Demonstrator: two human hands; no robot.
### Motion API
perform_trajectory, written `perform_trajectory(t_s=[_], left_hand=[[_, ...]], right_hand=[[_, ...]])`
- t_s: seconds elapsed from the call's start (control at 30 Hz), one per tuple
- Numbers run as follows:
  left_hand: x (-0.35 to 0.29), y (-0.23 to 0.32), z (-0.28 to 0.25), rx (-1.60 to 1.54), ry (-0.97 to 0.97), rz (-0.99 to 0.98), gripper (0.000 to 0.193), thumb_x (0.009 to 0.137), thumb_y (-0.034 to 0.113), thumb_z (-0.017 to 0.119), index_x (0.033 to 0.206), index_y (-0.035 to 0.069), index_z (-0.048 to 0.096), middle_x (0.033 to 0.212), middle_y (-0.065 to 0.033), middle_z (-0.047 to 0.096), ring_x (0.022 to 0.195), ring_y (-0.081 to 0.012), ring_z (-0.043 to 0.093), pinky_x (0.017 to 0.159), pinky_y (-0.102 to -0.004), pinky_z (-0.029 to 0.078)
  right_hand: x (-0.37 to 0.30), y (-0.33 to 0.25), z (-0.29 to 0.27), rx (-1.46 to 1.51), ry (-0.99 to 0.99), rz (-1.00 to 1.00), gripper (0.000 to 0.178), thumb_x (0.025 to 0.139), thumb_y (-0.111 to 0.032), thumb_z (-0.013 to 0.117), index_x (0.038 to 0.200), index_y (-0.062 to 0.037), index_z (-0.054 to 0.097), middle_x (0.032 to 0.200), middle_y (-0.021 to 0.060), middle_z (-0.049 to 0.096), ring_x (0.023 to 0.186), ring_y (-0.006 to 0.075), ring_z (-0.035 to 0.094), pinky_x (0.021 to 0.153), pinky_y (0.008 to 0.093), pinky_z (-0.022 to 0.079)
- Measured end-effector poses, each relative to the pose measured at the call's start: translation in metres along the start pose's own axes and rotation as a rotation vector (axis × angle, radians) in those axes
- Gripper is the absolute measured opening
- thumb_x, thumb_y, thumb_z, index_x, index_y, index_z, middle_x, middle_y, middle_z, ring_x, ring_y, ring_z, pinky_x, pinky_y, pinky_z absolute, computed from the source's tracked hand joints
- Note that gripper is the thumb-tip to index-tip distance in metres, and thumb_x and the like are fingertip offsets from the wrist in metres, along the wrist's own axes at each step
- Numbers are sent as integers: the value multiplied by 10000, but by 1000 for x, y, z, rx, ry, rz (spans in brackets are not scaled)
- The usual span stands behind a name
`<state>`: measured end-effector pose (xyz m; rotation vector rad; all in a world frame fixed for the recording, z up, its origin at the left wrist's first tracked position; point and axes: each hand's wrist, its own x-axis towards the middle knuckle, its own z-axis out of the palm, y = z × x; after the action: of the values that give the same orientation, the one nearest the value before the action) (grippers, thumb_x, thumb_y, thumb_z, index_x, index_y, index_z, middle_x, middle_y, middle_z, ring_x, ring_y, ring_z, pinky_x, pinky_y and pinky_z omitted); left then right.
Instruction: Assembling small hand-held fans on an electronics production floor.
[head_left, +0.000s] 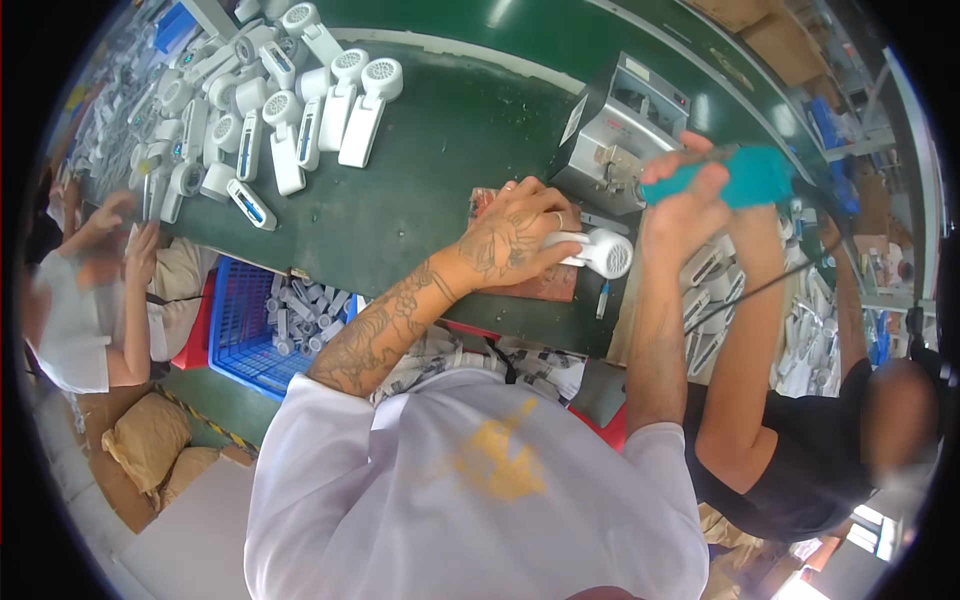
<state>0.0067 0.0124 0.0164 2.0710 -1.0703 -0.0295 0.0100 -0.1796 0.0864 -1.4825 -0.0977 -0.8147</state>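
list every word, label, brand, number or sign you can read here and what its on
None readable enough to quote.
Silver machine: white side label and red front marking, too small.
Teal tool: blurred, nothing readable.
White gadget in the left hand: no text visible.

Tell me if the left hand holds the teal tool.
No, the left hand holds a white device; the right hand grips the teal tool.

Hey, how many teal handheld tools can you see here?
1: the teal tool gripped in the person's right hand, near the silver machine. Others may be hidden among the clutter.
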Motion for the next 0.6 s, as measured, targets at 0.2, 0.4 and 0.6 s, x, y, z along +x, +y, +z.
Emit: perform_trajectory(t_s=[0.2, 0.4, 0.6], left_hand=[[-9, -5, 7, 80, 46, 61, 393, 924, 426, 650, 1172, 123, 680, 1207, -75, 617, 1147, -277, 540, 1059, -473, 405], [-6, -11, 11, 65, 120, 74, 403, 904, 367, 692, 1203, 98, 669, 1200, -74, 640, 1061, -276, 566, 965, -443, 441], [-6, -6, 7, 105, 111, 54, 411, 904, 347, 688, 1224, 91, 654, 1167, -78, 647, 1036, -291, 574, 964, -443, 439]], right_hand=[[16, 37, -4, -34, -131, 10, 453, 1010, -436, 580, 1036, 15, 565, 711, 57, 571, 600, 158, 580, 541, 286, 470], [-2, 45, 3, -2, -104, 153, 388, 1016, -384, 587, 996, 1, 546, 700, 66, 578, 573, 158, 574, 517, 305, 474], [-7, 14, 2, 23, -45, -32, 525, 994, -478, 592, 1034, 44, 562, 707, 54, 571, 605, 170, 587, 585, 303, 512]])
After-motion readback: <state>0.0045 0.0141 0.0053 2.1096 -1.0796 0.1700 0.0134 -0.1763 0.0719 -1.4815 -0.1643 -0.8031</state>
